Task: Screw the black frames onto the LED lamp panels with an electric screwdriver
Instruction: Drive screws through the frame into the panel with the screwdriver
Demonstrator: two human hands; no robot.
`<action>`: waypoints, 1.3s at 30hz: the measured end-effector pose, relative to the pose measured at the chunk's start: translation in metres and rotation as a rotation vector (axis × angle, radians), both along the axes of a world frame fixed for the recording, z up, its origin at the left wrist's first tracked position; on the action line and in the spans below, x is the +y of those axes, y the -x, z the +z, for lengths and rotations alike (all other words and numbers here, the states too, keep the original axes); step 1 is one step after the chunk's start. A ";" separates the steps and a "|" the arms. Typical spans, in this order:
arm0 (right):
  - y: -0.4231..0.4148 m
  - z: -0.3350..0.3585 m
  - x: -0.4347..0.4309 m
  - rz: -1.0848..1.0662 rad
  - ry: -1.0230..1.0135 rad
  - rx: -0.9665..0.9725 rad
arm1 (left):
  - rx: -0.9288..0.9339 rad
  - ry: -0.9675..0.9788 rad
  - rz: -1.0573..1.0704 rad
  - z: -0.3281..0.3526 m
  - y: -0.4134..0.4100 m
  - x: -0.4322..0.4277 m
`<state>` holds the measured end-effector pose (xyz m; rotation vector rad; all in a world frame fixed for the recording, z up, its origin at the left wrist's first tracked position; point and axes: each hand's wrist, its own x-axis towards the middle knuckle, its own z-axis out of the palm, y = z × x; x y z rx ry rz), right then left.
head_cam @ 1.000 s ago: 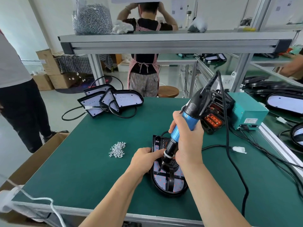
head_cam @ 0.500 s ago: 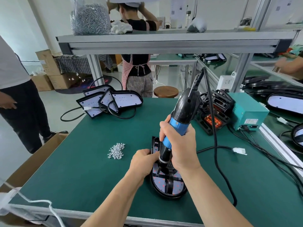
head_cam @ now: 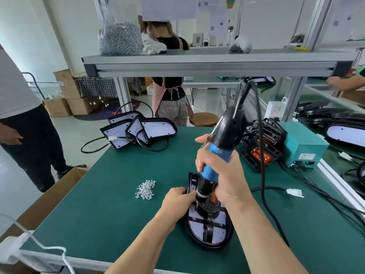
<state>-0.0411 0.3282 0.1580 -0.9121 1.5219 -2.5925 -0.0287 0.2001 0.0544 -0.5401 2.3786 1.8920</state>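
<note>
1. The right hand (head_cam: 223, 178) is wrapped tight round the blue grip of the electric screwdriver (head_cam: 227, 131), which tilts up and away with its bit down on the work.
2. The left hand (head_cam: 176, 200) has its fingers curled on the left rim of the LED lamp panel (head_cam: 197, 232), just beside the bit.
3. That panel lies flat near the middle of the tabletop's (head_cam: 98, 204) front edge, with the black frame (head_cam: 209, 226) laid across its lit face.
4. A small loose heap of screws (head_cam: 145, 189) sits on the green surface to the left of the panel, apart from it.
5. On the overhead shelf (head_cam: 197, 60), at its left end, stands a clear plastic bag (head_cam: 120, 36) filled partway with silvery screws.
6. A pile of other lamp panels (head_cam: 142, 131) overlaps at the far left corner, their cables looping over the edge.
7. A teal power box (head_cam: 304, 147) stands by the right edge, with cables plugged into its front.
8. The screwdriver's black cord (head_cam: 262, 175) arches from the tool's top and runs down across the tabletop to the right of the right forearm.
9. A cardboard box (head_cam: 39, 210) stands on the floor against the left edge; I cannot see what is in it.
</note>
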 end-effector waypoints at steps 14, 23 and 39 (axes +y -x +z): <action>0.040 -0.068 0.095 -0.381 0.431 -0.608 | 0.080 0.427 0.153 0.008 -0.016 -0.014; 0.044 -0.110 0.110 -0.344 0.658 -0.773 | 0.223 0.472 0.641 -0.011 -0.038 -0.108; 0.045 -0.113 0.111 -0.350 0.687 -0.759 | 0.201 0.785 0.349 -0.017 -0.042 -0.111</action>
